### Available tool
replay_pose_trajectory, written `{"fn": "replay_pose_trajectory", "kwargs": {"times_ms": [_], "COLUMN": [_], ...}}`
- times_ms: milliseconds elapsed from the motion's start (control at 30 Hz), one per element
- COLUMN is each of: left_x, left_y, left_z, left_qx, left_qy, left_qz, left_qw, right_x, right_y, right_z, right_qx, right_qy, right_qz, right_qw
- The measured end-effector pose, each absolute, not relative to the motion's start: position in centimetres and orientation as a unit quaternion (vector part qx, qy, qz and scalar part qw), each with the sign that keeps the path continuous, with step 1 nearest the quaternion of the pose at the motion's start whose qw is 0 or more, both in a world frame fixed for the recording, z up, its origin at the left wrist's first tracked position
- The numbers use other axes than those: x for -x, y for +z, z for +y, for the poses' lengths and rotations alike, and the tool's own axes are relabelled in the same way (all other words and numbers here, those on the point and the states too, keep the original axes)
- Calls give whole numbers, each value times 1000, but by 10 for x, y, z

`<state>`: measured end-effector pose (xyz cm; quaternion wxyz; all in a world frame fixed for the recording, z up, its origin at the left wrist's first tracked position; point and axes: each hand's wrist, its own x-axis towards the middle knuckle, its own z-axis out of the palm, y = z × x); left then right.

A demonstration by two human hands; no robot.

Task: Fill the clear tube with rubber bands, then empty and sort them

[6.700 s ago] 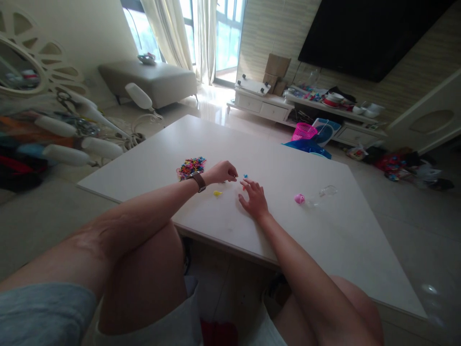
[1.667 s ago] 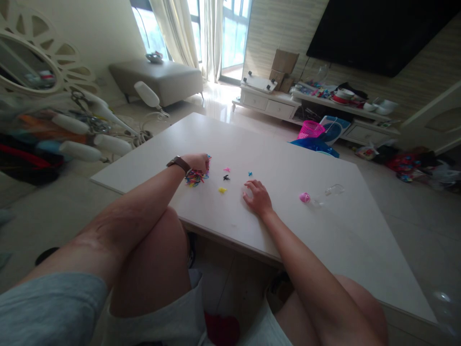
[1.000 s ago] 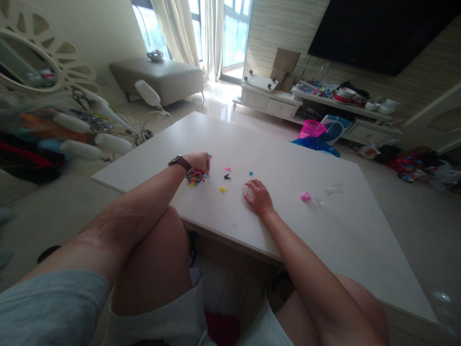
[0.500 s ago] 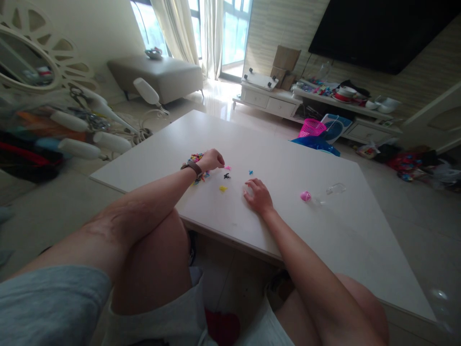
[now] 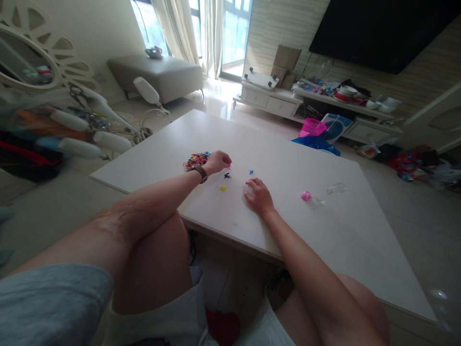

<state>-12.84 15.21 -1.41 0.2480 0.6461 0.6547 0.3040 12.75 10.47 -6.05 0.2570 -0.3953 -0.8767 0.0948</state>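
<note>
My left hand (image 5: 219, 162), with a brown-strapped watch on the wrist, is pinched closed directly over a small cluster of pink pieces (image 5: 229, 167). Whatever sits between its fingertips is too small to make out. Behind the wrist lies a multicoloured heap of tiny pieces (image 5: 196, 159), partly covered by the hand. Nearer to me are a black cluster (image 5: 227, 176) and a yellow cluster (image 5: 224, 188). My right hand (image 5: 259, 196) rests on the tabletop, fingers loosely curved and apart, holding nothing. Just beyond its fingers is a small blue cluster (image 5: 251, 171).
On the white table (image 5: 309, 245), right of my hands, are a pink rounded object (image 5: 306, 196) and a clear container (image 5: 336, 188). A pink basket (image 5: 312, 128) stands past the far edge. White lamp shades (image 5: 111, 142) are close to the table's left side.
My left hand has shifted slightly right and away from the heap, so its fingertips now cover the pink cluster. More of the heap shows. The right hand stays in place.
</note>
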Motion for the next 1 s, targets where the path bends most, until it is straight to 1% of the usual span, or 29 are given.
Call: {"fn": "replay_pose_trajectory", "kwargs": {"times_ms": [200,400,533,700,800,900,1000], "left_x": [124,147,168,180,179,175,171], "left_y": [-23,-6,10,19,21,19,15], "left_z": [158,158,151,146,147,150,151], "left_qx": [-641,-613,-601,-612,-605,-590,-595], "left_qy": [318,292,215,78,14,-25,-47], "left_qz": [660,693,730,745,764,786,783], "left_qw": [229,242,244,254,222,183,178], "right_x": [-129,-128,-128,-128,-128,-128,-128], "right_y": [-62,-63,-63,-64,-64,-64,-64], "right_z": [106,106,106,106,106,106,106], "right_qx": [393,395,396,397,398,397,397], "right_qy": [91,89,93,93,92,94,93], "right_qz": [-876,-876,-876,-875,-875,-875,-875], "right_qw": [263,260,261,261,261,260,262]}}
